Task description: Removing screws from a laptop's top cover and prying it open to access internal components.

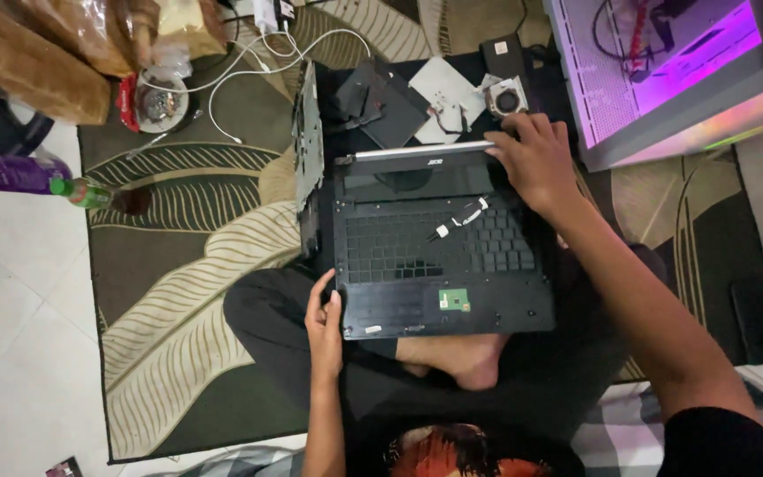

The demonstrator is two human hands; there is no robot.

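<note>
An opened black laptop shell [434, 256] lies across my crossed legs, its inner side up, with a small green circuit board [454, 299] near the front and white ribbon connectors [463, 218] in the middle. My left hand [324, 322] grips the shell's front left corner, thumb on top. My right hand [533, 159] presses on the far right corner, by the silver hinge edge [417, 152]. A grey metal panel [307, 132] stands on edge at the shell's left side.
Beyond the laptop lie a black cover piece [381, 102], a white sheet [446, 88], a small fan [507, 97] and white cables [258, 62]. A lit computer case [664, 71] stands at right. A bowl of small parts [162, 102] and a purple bottle [19, 172] are at left on the leaf-patterned rug [178, 265].
</note>
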